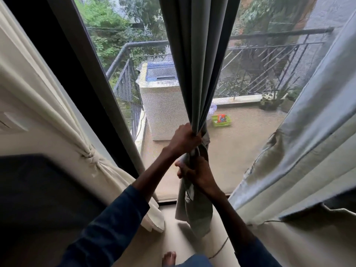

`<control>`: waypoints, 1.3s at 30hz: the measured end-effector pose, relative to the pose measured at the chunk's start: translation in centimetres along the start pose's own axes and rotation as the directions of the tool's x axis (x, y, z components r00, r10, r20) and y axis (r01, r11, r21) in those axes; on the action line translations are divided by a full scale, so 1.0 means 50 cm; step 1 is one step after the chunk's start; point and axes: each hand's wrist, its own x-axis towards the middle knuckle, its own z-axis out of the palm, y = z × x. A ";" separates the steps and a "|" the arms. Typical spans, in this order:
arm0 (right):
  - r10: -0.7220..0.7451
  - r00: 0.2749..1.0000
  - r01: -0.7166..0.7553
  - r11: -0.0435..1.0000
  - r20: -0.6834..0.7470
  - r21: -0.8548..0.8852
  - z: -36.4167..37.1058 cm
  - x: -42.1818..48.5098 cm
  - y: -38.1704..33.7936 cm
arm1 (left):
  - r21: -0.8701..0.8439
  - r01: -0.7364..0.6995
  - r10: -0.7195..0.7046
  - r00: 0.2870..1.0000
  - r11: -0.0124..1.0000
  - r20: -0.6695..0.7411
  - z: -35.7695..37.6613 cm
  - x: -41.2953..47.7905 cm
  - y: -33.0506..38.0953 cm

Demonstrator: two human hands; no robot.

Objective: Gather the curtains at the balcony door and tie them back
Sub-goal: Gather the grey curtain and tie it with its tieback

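Note:
A grey curtain hangs in tight folds down the middle of the balcony door. My left hand grips the bunched folds at waist height. Just below it my right hand holds the curtain's lower part, which is twisted and hangs loose toward the floor. A cream curtain at the left is gathered and knotted at its middle. A pale grey-blue curtain hangs loose at the right.
The dark door frame runs diagonally at the left. Through the mesh screen I see the balcony railing, a white box-like unit, a green basket and potted plants. My bare foot stands below.

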 end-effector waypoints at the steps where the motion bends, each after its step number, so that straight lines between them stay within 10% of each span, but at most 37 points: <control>1: -0.012 1.000 0.012 1.000 0.009 -0.008 -0.006 -0.003 -0.002 | -0.005 0.003 -0.003 1.000 1.000 -0.006 -0.002 0.003 -0.005; 8: -0.165 0.986 0.167 0.960 0.028 -0.227 -0.150 -0.004 -0.003 | 0.062 0.106 -0.104 0.994 0.992 -0.039 -0.034 0.025 -0.058; 18: -0.174 0.890 -0.026 0.904 -0.422 -0.426 -0.223 -0.009 0.044 | -0.088 -0.061 0.071 0.990 0.994 0.118 -0.023 0.027 -0.048; 28: -0.006 0.828 -0.277 0.865 -0.561 -0.418 -0.213 -0.003 0.077 | -0.234 -0.121 0.077 0.979 0.965 -0.189 0.001 -0.001 -0.031; 34: 0.109 0.860 -0.033 0.987 -0.499 0.160 -0.227 0.013 0.001 | -0.115 -0.169 0.132 0.953 0.979 -0.273 0.007 -0.004 -0.021; 39: -0.221 0.901 0.242 0.970 -0.374 0.009 -0.237 0.032 -0.070 | -0.068 -0.158 0.130 0.943 0.985 -0.307 -0.002 0.002 -0.017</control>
